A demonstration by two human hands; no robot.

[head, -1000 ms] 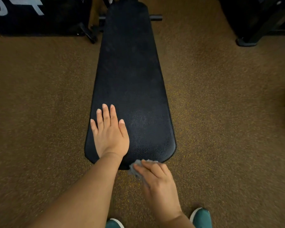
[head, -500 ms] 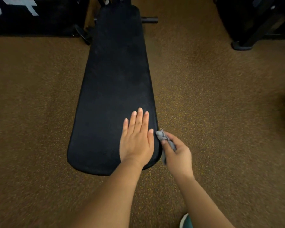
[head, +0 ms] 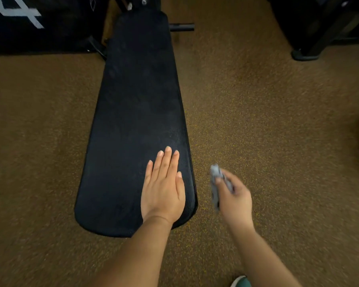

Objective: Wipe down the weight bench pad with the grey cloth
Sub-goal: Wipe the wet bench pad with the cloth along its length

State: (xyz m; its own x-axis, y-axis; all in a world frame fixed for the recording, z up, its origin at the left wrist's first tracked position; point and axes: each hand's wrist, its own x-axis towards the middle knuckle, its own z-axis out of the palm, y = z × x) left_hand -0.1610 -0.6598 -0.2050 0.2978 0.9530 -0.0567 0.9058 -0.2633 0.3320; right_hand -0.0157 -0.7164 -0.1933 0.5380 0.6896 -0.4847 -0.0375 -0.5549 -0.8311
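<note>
Grey cloth (head: pixel 216 183) blurred – shoe (head: pixel 241 282) cropped.

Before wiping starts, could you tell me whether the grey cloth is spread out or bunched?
Bunched: the grey cloth is crumpled in the right hand.

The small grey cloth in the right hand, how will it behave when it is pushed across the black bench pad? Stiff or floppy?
The small grey cloth is probably floppy: it hangs bunched and folded from the right hand. It looks light, since a loose grip carries it. On the black textured bench pad it will likely drag and crumple unless pressed flat under the palm.
</note>
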